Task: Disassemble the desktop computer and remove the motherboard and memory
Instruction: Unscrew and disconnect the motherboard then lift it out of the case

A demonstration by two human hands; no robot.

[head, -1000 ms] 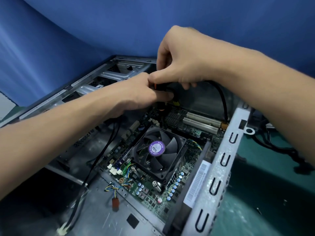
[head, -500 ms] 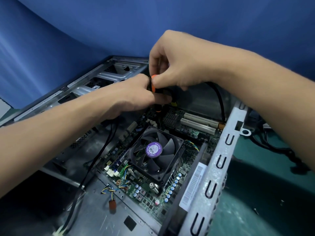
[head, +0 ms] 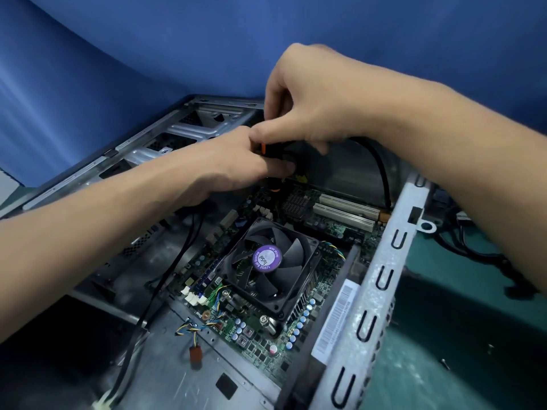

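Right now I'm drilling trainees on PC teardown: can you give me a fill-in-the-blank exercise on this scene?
The left hand and right hand both grip a screwdriver whose handle is black and ___.
The round sticker on the hub of the CPU cooler fan is ___.
Beyond the fan, the motherboard carries two ___ expansion slots.
Missing words: orange; purple; white.

A repair workshop, by the green bench mat [head: 438, 383] (loose screws [head: 490, 347] on it) and opened computer case [head: 381, 279].
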